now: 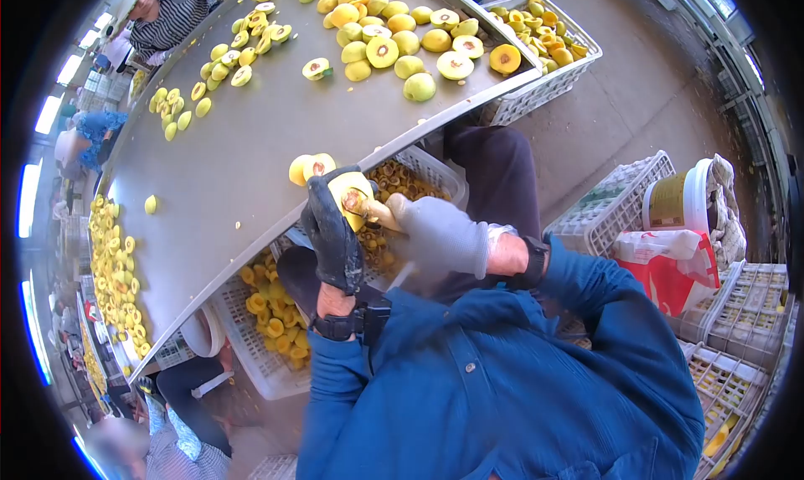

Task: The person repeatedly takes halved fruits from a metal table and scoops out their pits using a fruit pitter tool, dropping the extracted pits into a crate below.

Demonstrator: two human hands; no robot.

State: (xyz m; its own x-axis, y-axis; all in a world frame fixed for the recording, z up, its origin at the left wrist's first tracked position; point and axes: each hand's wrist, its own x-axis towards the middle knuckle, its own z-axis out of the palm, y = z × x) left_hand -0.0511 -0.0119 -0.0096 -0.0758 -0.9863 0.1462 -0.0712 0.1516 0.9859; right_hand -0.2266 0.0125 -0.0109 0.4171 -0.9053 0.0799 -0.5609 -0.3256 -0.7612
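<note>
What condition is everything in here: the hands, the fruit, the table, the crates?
Left hand: black-gloved, closed around a fruit half.
Right hand: grey-gloved, curled beside it, grip unclear.
Fruit half: cut, brown centre showing.
Table: partly covered with fruit.
Table fruit: loose, several pieces cut.
Crate beyond table corner: loaded with fruit.
Crate below table: holding hollowed halves.

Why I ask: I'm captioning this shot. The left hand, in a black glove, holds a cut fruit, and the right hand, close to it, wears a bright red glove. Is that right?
Not quite: the right hand wears a light grey glove, not a bright red one, as the head view shows. The left hand, in a black glove, does hold a cut fruit.
</note>
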